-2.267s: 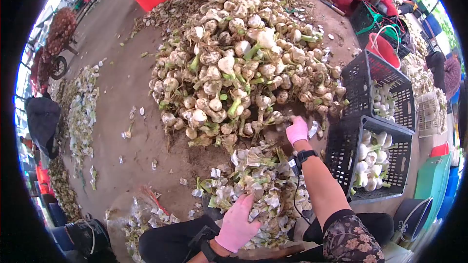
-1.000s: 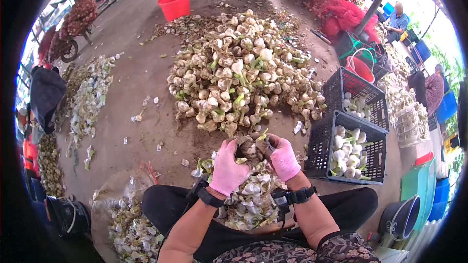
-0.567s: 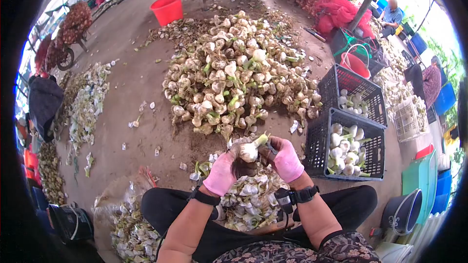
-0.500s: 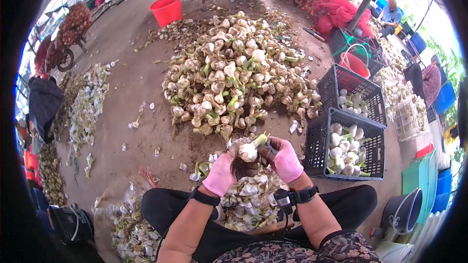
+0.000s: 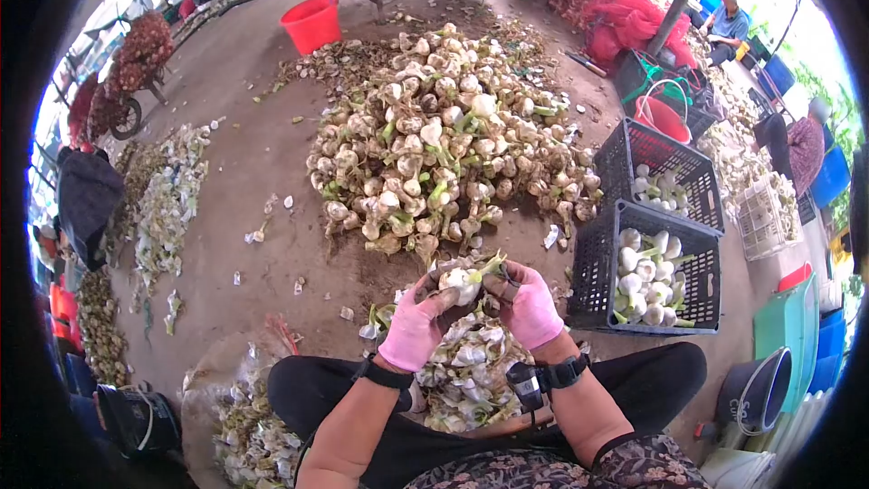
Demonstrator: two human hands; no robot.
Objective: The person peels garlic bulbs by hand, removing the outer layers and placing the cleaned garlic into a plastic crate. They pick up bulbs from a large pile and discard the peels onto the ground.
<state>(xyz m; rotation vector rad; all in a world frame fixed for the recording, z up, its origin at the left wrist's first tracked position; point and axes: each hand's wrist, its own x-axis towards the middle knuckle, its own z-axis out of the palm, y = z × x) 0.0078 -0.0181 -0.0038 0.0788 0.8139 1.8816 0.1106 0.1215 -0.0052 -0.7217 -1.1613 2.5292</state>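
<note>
Both hands wear pink gloves with dark, soiled fingers and meet at the centre, above my lap. My left hand [image 5: 422, 319] has its fingers around the bulb end of a garlic head [image 5: 462, 282]. The bulb looks white, and its green stem points up and right. My right hand [image 5: 527, 304] is closed at the stem side of the same garlic. Beyond the hands lies a large heap of unpeeled garlic [image 5: 434, 140]. Loose white and brown skins [image 5: 471, 367] are piled between my legs, below the hands.
To the right stand two black crates [image 5: 647, 319] holding cleaned garlic. A red bucket [image 5: 310, 23] is behind the heap, another [image 5: 663, 118] behind the crates. A pole [image 5: 679, 4] rises back right. Two people [image 5: 727, 29] sit farther off. Skins [image 5: 167, 204] cover the floor at left.
The whole view has shifted slightly right and down. Both hands stay around the garlic, and more of the bulb's white surface shows between the fingers.
</note>
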